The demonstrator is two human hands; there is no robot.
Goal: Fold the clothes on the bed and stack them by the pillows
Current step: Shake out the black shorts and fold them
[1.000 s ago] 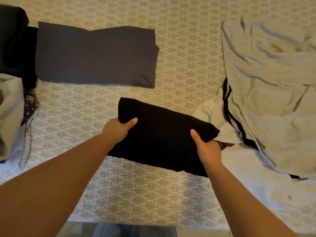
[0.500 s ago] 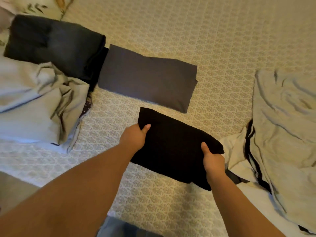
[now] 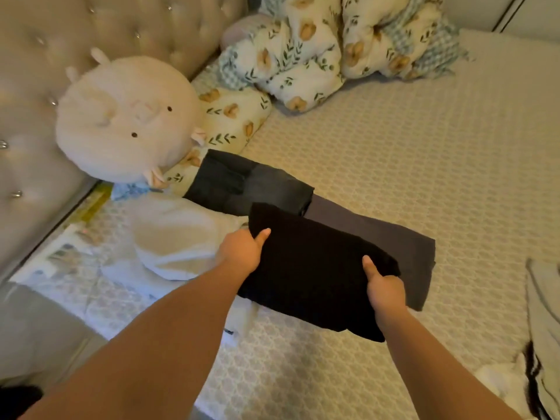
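The left hand [image 3: 242,253] and right hand [image 3: 384,291] are gripping the folded black garment [image 3: 312,274] by its two ends, thumbs lying on top and fingers curled underneath. It is hanging over the bed [image 3: 424,165], partly covering a folded grey garment [image 3: 391,241]. Beyond, a dark folded pile [image 3: 242,184] is sitting beside the floral pillows [image 3: 236,116] and a round plush toy [image 3: 127,116].

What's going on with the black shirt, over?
Both hands, left and right, grip the folded black cloth garment. It's over the flat grey folded garment. Nothing blocking.
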